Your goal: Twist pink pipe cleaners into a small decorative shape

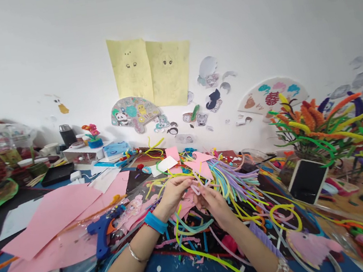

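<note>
Both of my hands are raised over the middle of the craft-strewn table. A pale pinkish-white pipe cleaner (195, 189), bent into a small angular shape, is pinched between them. My left hand (175, 193) grips it from the left with thumb and fingertips, and a blue fuzzy band (155, 222) circles that wrist. From the right, my right hand (213, 202) has its fingers closed on the same piece, partly hiding it. Just beyond my hands lies a bundle of lilac and light-blue pipe cleaners (233, 174). A long yellow-green pipe cleaner (199, 251) runs below my hands.
Pink sheets (54, 218) cover the left side, with a blue glue gun (99, 232) nearby. A phone (308, 181) leans before a pot of colourful pipe-cleaner stems (316, 122) on the right. At the lower right is a pink fuzzy figure (309, 246). The wall (161, 2) stands behind.
</note>
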{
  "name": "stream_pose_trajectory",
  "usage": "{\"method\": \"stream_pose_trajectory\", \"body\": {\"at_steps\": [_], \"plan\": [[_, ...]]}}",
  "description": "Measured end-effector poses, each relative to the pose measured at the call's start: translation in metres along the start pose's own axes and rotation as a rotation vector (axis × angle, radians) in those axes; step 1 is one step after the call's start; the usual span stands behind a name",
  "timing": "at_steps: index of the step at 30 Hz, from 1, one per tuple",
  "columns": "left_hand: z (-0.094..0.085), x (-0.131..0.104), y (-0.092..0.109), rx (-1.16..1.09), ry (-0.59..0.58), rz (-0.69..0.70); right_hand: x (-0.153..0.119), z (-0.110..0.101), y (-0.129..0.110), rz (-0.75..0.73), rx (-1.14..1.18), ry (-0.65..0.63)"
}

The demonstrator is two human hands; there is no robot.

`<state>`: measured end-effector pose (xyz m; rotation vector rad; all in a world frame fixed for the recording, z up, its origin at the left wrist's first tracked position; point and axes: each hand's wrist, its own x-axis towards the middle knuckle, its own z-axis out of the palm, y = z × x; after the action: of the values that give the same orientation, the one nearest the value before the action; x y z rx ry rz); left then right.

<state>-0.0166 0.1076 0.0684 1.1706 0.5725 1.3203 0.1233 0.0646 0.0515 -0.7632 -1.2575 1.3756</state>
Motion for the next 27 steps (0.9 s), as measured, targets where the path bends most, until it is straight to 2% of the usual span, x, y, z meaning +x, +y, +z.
{"method": "stream_pose_trajectory", "body": {"at_steps": [5,10,14,19,27], "plan": [[-0.005,0.002,0.002,0.046,0.005,0.032,0.002,-0.001,-0.001,-0.041,-0.045,0.115],[-0.008,0.004,0.008,0.126,-0.054,0.041,0.006,-0.011,-0.006,-0.124,-0.032,0.149],[-0.006,0.002,0.012,0.18,-0.131,0.038,0.009,-0.019,-0.008,-0.114,-0.066,0.12],[-0.002,-0.002,0.011,0.238,-0.208,-0.002,0.008,-0.02,-0.011,-0.041,-0.114,0.026],[-0.008,0.002,0.01,0.232,-0.175,0.016,0.004,-0.018,-0.009,0.046,-0.095,-0.073]]}}
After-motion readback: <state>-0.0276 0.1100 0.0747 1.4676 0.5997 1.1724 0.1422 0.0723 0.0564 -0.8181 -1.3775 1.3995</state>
